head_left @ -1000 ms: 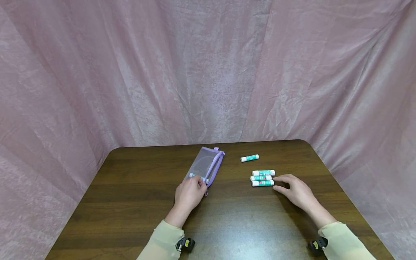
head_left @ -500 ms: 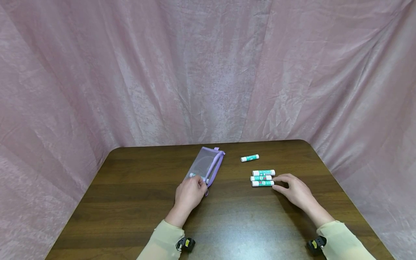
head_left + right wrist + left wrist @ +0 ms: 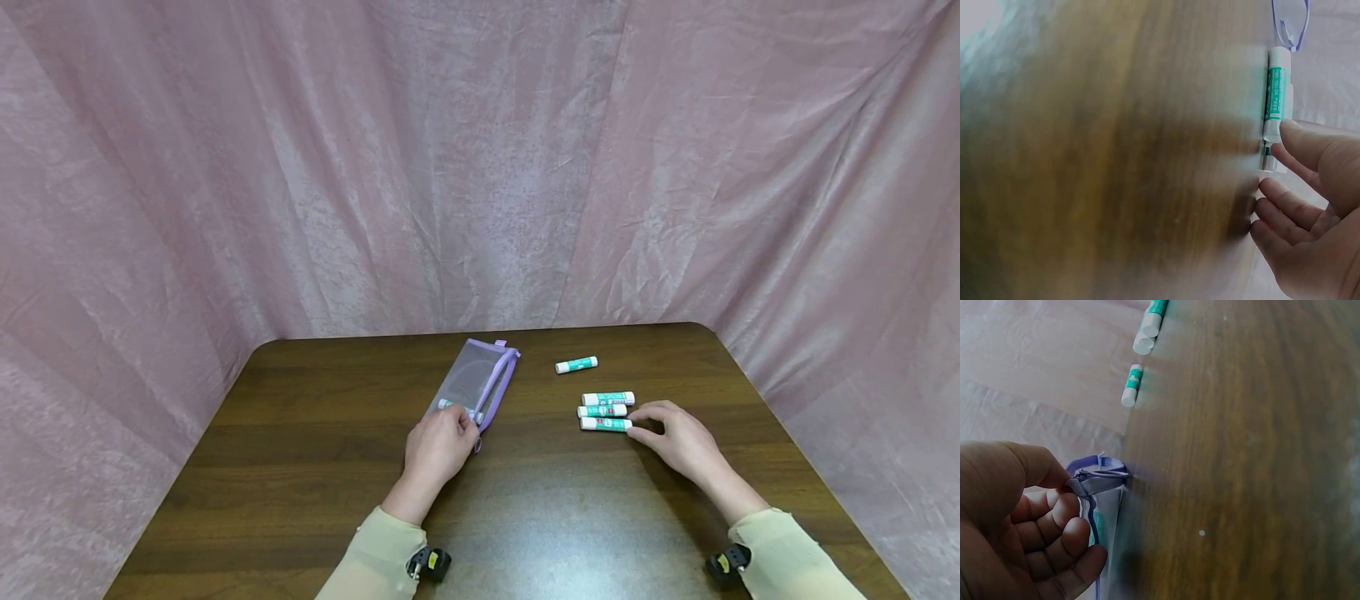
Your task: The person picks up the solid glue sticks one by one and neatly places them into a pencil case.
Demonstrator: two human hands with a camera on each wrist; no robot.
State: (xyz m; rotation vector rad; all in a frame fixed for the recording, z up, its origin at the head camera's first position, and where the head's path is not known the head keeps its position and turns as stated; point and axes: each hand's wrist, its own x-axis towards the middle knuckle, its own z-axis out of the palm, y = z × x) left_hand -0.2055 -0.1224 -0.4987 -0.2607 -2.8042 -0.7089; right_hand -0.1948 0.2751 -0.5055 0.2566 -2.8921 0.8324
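Observation:
In the head view, my left hand (image 3: 438,446) pinches the near edge of a purple-trimmed mesh zipper pouch (image 3: 468,375). Its thumb and index finger hold the zipped edge beside the zipper track (image 3: 1094,481). A glue stick (image 3: 453,407) shows through the mesh, partly covered by the fingers. On the right, three white-and-green glue sticks lie side by side. My right hand (image 3: 678,437) reaches their right ends with thumb and index finger apart. The thumb tip is right at the end of the nearest glue stick (image 3: 1277,94), the index finger just beyond it.
Another glue stick (image 3: 577,365) lies alone farther back, between the pouch and the group. Everything rests on a brown wooden table (image 3: 315,467). A pink curtain (image 3: 450,167) hangs behind its back edge. Each sleeve carries a small black wrist camera (image 3: 429,564).
My right hand has edged slightly left toward the glue sticks, and the nearest one has turned very slightly. The left hand and the pouch stay almost where they were.

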